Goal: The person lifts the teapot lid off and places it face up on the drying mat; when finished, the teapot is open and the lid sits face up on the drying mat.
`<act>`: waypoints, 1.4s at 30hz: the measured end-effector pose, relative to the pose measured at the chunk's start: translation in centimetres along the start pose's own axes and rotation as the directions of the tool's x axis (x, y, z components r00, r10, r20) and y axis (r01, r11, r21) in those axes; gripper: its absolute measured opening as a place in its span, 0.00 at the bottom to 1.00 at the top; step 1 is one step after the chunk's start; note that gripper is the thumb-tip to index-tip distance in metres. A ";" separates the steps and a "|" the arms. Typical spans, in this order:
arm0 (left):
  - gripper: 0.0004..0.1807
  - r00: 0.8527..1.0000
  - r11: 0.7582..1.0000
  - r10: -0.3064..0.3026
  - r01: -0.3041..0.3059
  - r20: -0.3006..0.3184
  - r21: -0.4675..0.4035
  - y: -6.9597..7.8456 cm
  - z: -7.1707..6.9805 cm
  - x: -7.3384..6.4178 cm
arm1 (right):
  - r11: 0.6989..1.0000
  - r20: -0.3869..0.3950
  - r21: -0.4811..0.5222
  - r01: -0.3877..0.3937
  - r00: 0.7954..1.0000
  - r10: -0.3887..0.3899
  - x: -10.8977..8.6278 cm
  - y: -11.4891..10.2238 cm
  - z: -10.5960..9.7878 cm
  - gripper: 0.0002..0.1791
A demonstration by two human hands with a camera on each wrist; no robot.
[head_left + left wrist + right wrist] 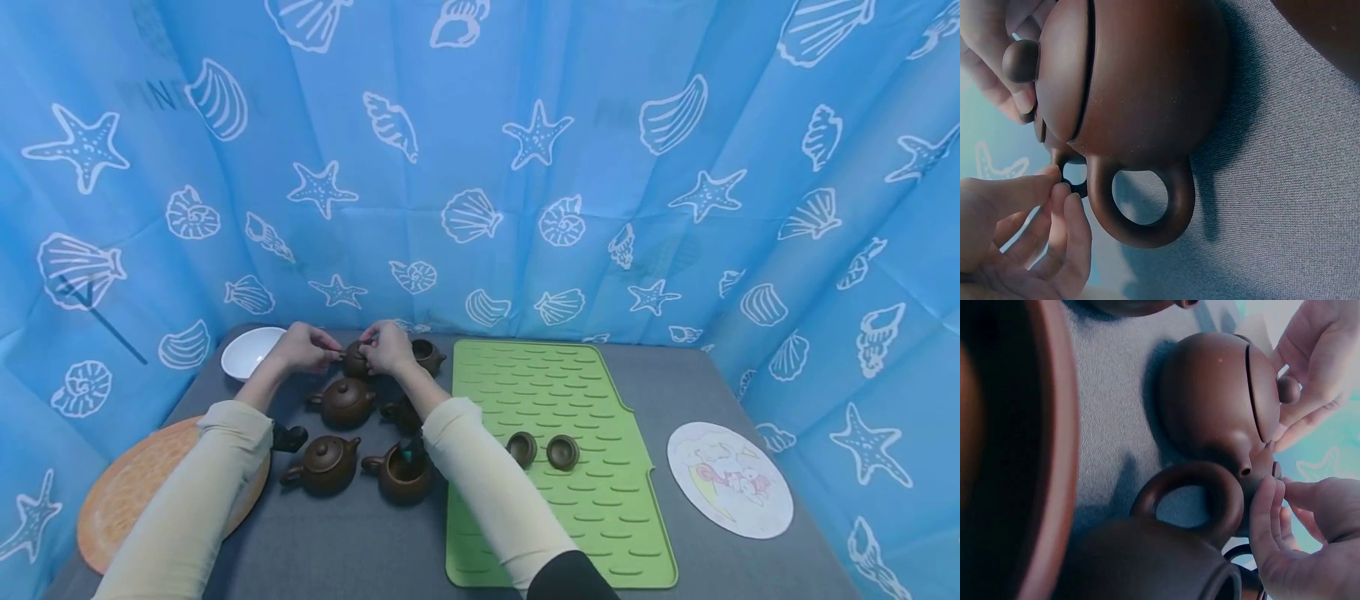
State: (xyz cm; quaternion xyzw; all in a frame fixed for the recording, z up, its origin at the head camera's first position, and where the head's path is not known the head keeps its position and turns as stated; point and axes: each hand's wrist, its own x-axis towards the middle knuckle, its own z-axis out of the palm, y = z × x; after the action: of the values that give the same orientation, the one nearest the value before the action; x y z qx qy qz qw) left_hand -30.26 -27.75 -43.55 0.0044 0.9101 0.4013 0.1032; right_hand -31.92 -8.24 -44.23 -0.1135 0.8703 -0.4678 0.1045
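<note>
At the back of the table, both hands work on a small brown teapot (pixel 355 360). My left hand (pixel 306 348) pinches its loop handle (pixel 1076 187) between thumb and fingers. From the other side, my right hand (pixel 387 347) pinches the knob of the teapot's lid (pixel 1027 117); the lid sits on the pot. Much of this teapot is hidden behind a lidded brown teapot (pixel 1210 394) in the right wrist view. That nearer lidded one stands in front of the hands, its handle toward the left.
Other brown pots stand close by: a lidded teapot (pixel 322 467), a lidless pot (pixel 405 483), and another lidless one (pixel 427 354). Two small cups (pixel 562 452) lie on the green mat (pixel 555 533). A white bowl (pixel 247 354), orange placemat (pixel 135 492) and white disc (pixel 731 479) surround them.
</note>
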 end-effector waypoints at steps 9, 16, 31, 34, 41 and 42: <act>0.12 1.000 1.000 0.010 -0.010 0.003 0.005 -0.1 0.1 -0.1 | 0.998 -0.004 0.024 0.062 0.998 -0.062 -1.4 -0.3 -0.5 0.06; 0.13 1.000 1.000 0.000 0.000 0.015 0.030 -0.2 -0.1 -0.6 | 0.981 0.047 0.143 0.133 0.989 -0.141 -2.3 -0.7 -2.4 0.08; 0.12 1.000 0.999 0.020 -0.020 0.000 0.031 0.3 0.0 -0.6 | 0.966 0.059 0.159 0.206 0.974 -0.218 -5.5 0.3 -8.3 0.11; 0.12 1.000 0.999 0.021 -0.021 -0.004 0.036 0.4 0.0 -0.7 | 0.959 0.076 0.163 0.231 0.966 -0.246 -6.4 0.9 -9.8 0.13; 0.13 1.000 0.999 0.017 -0.017 -0.010 0.041 0.5 0.0 -0.8 | 0.948 0.153 0.166 0.273 0.942 -0.298 -8.6 3.1 -13.4 0.23; 0.13 1.000 0.999 0.017 -0.016 -0.011 0.039 0.5 0.0 -0.8 | 0.949 0.167 0.165 0.267 0.941 -0.294 -8.9 3.4 -13.8 0.24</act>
State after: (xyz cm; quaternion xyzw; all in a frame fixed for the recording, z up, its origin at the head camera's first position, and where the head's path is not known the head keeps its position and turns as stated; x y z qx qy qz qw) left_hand -29.50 -27.50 -43.07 0.0117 0.9182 0.3845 0.0947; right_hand -27.78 7.11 -38.92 -0.2728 0.7962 -0.5250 0.1267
